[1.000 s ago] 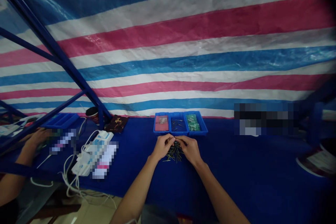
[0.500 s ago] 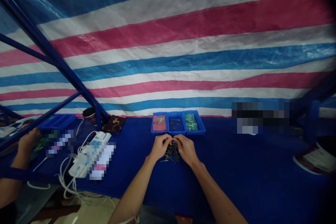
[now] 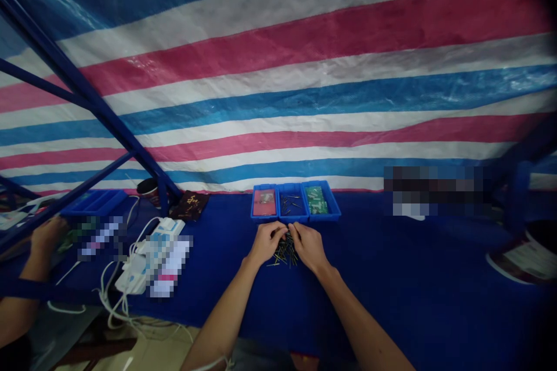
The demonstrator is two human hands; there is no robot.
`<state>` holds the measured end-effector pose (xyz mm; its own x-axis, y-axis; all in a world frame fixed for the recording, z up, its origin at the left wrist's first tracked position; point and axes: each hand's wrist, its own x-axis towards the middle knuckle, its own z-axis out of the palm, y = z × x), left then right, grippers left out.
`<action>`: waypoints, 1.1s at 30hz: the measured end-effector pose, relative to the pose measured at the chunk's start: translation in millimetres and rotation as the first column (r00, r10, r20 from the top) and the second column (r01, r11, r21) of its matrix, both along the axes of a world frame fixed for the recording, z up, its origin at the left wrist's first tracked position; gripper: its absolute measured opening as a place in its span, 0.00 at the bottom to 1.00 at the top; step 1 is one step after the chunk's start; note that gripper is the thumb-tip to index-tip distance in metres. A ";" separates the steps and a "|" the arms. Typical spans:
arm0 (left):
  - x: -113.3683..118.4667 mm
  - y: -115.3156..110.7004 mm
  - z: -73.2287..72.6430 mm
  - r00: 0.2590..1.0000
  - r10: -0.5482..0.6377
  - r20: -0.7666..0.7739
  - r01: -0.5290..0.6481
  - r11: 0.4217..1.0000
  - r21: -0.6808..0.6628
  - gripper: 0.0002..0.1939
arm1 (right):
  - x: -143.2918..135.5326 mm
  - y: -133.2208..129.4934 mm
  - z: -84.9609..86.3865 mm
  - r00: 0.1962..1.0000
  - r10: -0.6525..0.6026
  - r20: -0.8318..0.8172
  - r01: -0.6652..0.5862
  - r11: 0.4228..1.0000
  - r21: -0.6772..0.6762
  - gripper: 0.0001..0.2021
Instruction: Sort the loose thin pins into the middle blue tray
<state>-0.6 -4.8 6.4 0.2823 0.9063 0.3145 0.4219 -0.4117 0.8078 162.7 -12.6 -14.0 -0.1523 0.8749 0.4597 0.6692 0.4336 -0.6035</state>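
Eased my right hand (image 3: 310, 245) slightly off my left hand (image 3: 263, 243) — both pinched, can't tell on what; few thin pieces (image 3: 295, 205) in blue tray (image 3: 333, 205) — loose pile (image 3: 285, 253) remains.

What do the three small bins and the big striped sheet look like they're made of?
The bins look like glossy moulded plastic: uniform blue, with crisp rims. The striped sheet seems to be woven plastic tarpaulin, given its creases and shiny highlights, though coated fabric is possible.

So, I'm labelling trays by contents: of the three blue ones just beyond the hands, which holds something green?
The right-hand tray, with green pieces inside; the left tray holds a pink item and the middle tray thin dark pieces.
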 end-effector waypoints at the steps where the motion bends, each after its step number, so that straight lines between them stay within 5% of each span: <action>1: 0.0 -0.2 0.2 1.000 -0.001 -0.001 0.001 1.000 -0.001 0.18 | 0.1 0.0 0.1 1.000 -0.008 -0.008 0.008 1.000 -0.004 0.20; 10: -1.3 0.6 -0.6 0.999 0.035 0.008 -0.035 0.999 0.015 0.17 | 5.4 -0.6 7.0 0.974 0.066 -0.216 -0.070 0.997 -0.009 0.10; 33: -0.7 -0.1 -1.4 1.000 0.028 0.004 -0.028 1.000 0.004 0.18 | 3.7 0.4 5.8 0.994 0.027 -0.104 -0.026 1.000 0.003 0.18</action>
